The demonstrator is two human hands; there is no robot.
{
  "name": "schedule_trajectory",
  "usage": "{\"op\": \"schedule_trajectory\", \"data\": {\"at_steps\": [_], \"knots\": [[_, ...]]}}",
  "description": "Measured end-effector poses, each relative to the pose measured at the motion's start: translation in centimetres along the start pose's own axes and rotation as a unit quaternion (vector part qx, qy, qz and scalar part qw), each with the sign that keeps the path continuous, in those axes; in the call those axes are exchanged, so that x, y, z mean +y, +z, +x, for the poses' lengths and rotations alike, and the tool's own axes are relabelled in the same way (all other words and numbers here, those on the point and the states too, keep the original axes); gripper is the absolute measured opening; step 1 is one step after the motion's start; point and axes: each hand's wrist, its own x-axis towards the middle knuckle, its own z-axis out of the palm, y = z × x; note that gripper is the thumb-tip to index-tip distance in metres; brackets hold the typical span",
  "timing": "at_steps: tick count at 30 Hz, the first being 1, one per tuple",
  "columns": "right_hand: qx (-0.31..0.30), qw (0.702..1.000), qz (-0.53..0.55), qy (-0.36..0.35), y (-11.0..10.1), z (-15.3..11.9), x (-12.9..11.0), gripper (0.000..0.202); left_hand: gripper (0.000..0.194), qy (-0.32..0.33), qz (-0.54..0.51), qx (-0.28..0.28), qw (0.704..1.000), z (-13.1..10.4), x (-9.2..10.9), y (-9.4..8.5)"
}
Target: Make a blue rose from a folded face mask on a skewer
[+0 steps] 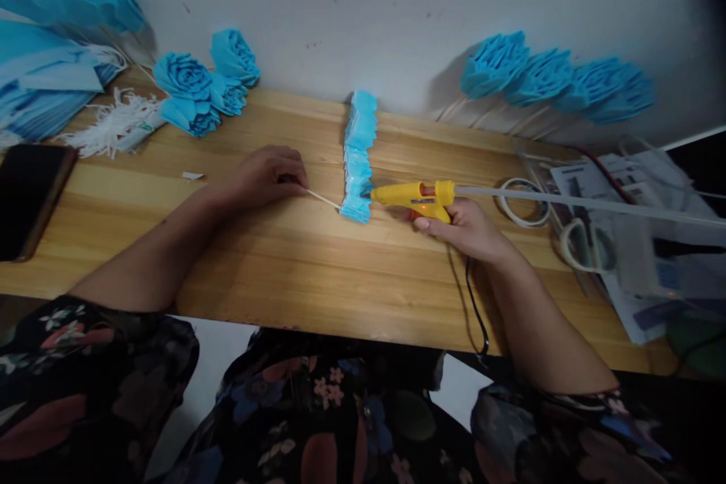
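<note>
My left hand (274, 175) is closed on the end of a thin wooden stick (323, 199). The stick's other end meets the near end of a pleated blue strip (358, 144), which lies lengthwise away from me on the table. My right hand (462, 227) grips a yellow glue gun (417, 197) with a small orange light on its body. Its nozzle points left and is at the strip's right edge; whether it touches cannot be made out. A long translucent glue stick (567, 200) juts from the gun's back.
Blue flowers (184, 77) stand at the back left, more flowers (538, 76) on sticks lean at the back right. Left lie blue masks (51, 83), white ear loops (116, 125) and a phone (34, 197). Right are a tape roll (525, 223), scissors (584, 242), papers and the gun's cord (476, 310).
</note>
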Motion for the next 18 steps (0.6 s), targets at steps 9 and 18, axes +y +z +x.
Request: {"op": "schedule_trajectory", "data": {"at_steps": [9, 18], "knots": [[0.003, 1.000, -0.007, -0.014, 0.10, 0.10, -0.15, 0.051, 0.047, 0.008, -0.006, 0.009, 1.000, -0.02, -0.04, 0.02], [0.011, 0.999, -0.049, -0.018, 0.65, -0.10, 0.00, 0.052, 0.046, 0.013, -0.012, 0.008, 1.000, -0.02, -0.06, -0.03]]}}
